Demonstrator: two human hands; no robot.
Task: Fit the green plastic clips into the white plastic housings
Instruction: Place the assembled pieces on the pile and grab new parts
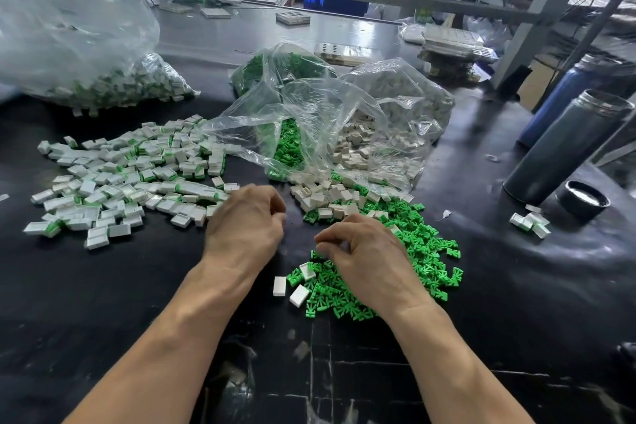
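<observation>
Green clip pile [406,251], landmark: right hand [364,258] rests on its near-left part, fingers curled, contents indiscernible. Left hand [246,220] left of pile, curled, grasp unclear. Loose white housings [323,198] just beyond pile. Assembled pieces [120,175] far left.

Left hand [246,224] fingertips curl under the palm, contents hidden; right hand [364,251] covers part of the green clips [426,251].
</observation>
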